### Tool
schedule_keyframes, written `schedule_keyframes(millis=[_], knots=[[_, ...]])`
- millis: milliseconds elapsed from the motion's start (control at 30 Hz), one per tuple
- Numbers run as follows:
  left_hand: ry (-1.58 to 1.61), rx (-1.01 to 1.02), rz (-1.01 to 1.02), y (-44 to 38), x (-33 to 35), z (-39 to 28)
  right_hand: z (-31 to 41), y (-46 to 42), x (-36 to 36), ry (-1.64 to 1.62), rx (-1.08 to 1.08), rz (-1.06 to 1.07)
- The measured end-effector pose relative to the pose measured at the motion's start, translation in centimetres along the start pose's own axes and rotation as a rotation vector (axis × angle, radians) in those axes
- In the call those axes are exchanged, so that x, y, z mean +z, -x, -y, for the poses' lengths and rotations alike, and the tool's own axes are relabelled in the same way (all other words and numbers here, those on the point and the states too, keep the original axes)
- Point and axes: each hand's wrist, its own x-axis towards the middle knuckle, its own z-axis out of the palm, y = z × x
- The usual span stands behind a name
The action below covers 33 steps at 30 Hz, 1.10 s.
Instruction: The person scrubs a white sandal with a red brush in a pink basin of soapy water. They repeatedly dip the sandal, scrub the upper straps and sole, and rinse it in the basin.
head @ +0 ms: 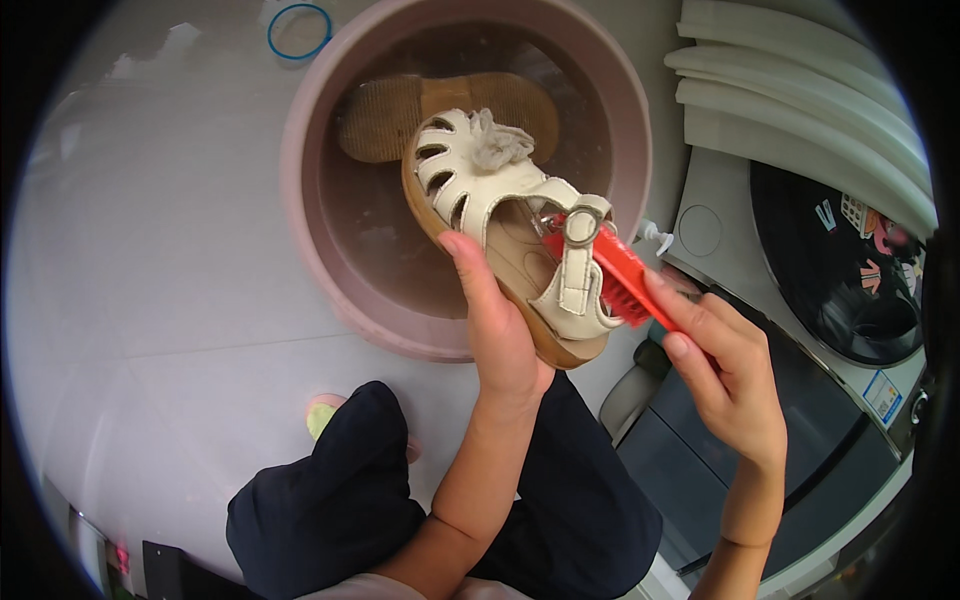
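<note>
My left hand (499, 322) holds a cream sandal (517, 180) from below, its sole toward my palm. The sandal has cut-out slots at the toe, a grey fabric flower and a strap with a round buckle. In my right hand (724, 367) is a red-handled brush (634, 274) with red bristles; its front end passes under the buckled strap, partly hidden by it. Under the sandal, a pink plastic basin (311, 247) holds murky brownish water. A second sandal (382, 112) lies in the water with its tan ribbed sole up.
A blue ring (300, 31) lies on the tiled floor beside the basin. At the right, a white pump nozzle (656, 235) shows near a front-loading washing machine (720, 187) with a dark round door bearing stickers. Pale curved folds (787, 90) stand above it.
</note>
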Motion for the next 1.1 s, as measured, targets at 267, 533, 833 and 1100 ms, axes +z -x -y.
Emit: schedule_keyframes(millis=[267, 533, 833, 1100], knots=[[-0.157, -0.057, -0.126, 0.8, 0.4, 1.4, -1.2, -5.1, 5.0, 0.072, -0.033, -0.049], [-0.578, 0.072, -0.091, 1.4, -0.9, 0.3, -1.3, -4.2, 6.3, -0.112, 0.035, -0.073], [-0.535, 0.063, -0.137, 2.0, -1.9, 1.0, -2.1, -3.3, 5.6, -0.093, 0.031, 0.086], [-0.271, 0.071, -0.103, 2.4, -3.5, 0.8, -1.5, -2.5, 5.1, -0.176, 0.020, 0.187]])
